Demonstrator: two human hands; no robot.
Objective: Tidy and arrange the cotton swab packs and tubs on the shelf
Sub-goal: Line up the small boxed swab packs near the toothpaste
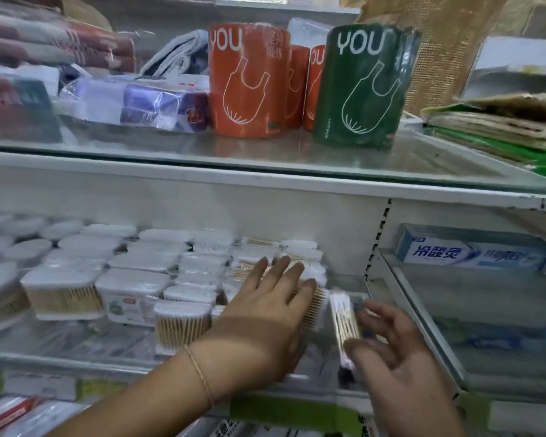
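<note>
A loose cotton swab pack (pixel 344 321) stands on edge at the right end of the shelf (pixel 76 342), just beside the last stacked pack (pixel 314 305) of the row. The right hand (pixel 388 351) is open beside it, fingers spread and loosely bent, thumb at the pack's lower end. Motion blur hides whether it actually touches. The left hand (pixel 265 298) lies flat with straight fingers on top of the stacked packs, apparently steadying them.

The step looks like fitting this stray pack into the right-hand row. Next, the right hand probably needs to close round the pack, lay it flat and slide it against its neighbours while the left hand keeps the stack from shifting.

Room is tight. The white tubs (pixel 133 291) fill the shelf to the left, and the slotted upright (pixel 377 247) closes the right, leaving only a narrow bare strip. The upper shelf (pixel 265 162) overhangs, so a lift has to stay low. The front lip is near, and a pack pushed outward could drop.
</note>
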